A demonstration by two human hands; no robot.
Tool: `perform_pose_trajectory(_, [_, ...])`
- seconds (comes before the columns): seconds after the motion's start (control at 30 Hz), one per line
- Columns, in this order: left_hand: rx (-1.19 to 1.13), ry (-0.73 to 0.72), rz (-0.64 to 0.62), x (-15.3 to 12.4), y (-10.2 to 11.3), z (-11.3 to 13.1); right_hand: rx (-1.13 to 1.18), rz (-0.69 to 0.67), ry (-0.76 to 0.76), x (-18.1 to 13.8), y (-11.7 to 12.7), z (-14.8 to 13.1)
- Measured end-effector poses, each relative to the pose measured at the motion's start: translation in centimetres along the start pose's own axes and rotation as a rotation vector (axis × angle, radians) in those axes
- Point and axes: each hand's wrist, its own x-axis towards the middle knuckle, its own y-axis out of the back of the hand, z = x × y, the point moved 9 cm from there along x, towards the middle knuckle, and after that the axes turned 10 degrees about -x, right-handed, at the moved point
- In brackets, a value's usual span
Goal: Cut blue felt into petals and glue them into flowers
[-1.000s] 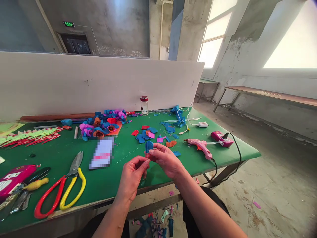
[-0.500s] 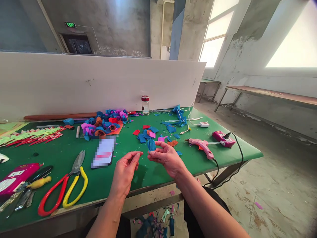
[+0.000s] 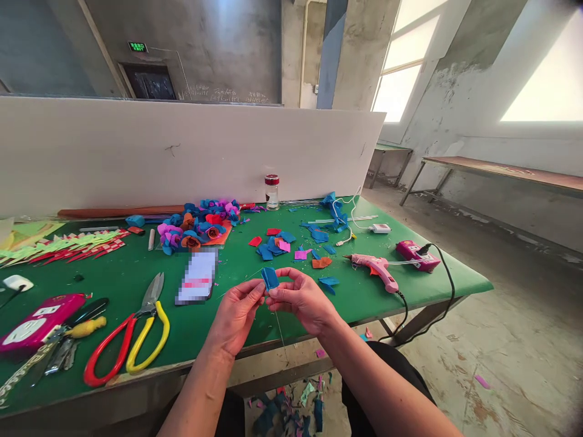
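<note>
A small folded piece of blue crepe paper (image 3: 270, 278) is held up over the near edge of the green table. My right hand (image 3: 303, 297) pinches its lower right side between thumb and fingers. The thumb and forefinger of my left hand (image 3: 241, 309) close on its lower left corner, so the two hands nearly meet. A thin pale strand (image 3: 280, 331) hangs below the fingers. Just beyond, loose blue, red and pink paper pieces (image 3: 273, 246) lie scattered. To the right of my hands rests a pink hot glue gun (image 3: 376, 270) with a clear glue stick in it.
Left of my hands are a phone (image 3: 198, 276), red-and-yellow-handled scissors (image 3: 146, 318) and a magenta box (image 3: 43, 325). Paper roses (image 3: 200, 227) are heaped behind. A lidded jar (image 3: 272, 193) stands by the white board (image 3: 218, 152). A cable runs from a magenta power box (image 3: 416, 255).
My left hand has moved right and closed on the blue crepe paper, which was in my right hand alone. The paper is now tilted, and a thin strand shows below. The view has shifted slightly.
</note>
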Motion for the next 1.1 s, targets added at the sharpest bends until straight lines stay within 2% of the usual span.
perform_pose_trajectory(0.17, [-0.041, 0.000, 0.058, 0.0, 0.1, -0.2, 0.002, -0.010, -0.003, 0.0, -0.1, 0.2])
perform_pose_trajectory(0.37, [-0.052, -0.097, 0.158, -0.2, 0.6, 0.3, -0.004, -0.012, 0.016, -0.1, -0.5, 0.4])
perform_pose_trajectory(0.53, [-0.049, -0.177, 0.214, -0.3, 1.1, 0.5, -0.086, 0.070, 0.088, -0.1, -0.7, 0.1])
perform_pose_trajectory(0.97, [-0.130, -0.236, 0.297, -1.0, 0.8, 0.2, -0.072, 0.175, 0.075, -0.3, -0.7, 0.4])
perform_pose_trajectory(1.1, [-0.187, -0.179, 0.289, -0.6, 1.2, -0.5, -0.013, 0.213, 0.060, -0.1, -0.3, 0.8])
